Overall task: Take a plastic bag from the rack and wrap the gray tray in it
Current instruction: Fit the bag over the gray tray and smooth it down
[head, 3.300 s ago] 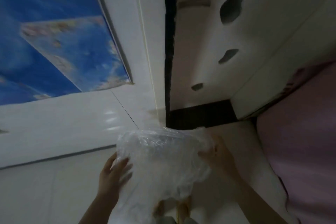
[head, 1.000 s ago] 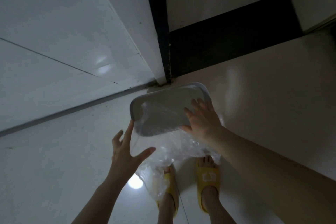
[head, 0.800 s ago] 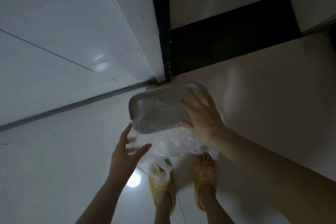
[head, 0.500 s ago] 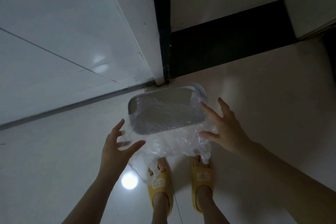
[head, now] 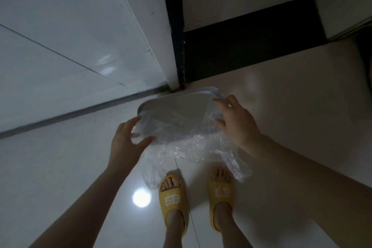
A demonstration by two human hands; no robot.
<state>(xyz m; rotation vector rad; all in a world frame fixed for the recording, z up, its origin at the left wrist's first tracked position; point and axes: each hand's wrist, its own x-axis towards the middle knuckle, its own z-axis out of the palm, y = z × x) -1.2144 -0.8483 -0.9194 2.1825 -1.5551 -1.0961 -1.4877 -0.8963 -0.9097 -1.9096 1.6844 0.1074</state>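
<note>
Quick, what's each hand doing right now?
Left hand: closed on the plastic bag at the gray tray's left edge.
Right hand: gripping the tray's bagged right edge.

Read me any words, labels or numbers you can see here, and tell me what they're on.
No readable text anywhere.
Slippers: each has a pale raised emblem on the strap, too blurred to tell if it holds letters.
Tray and bag: no print visible.
</note>
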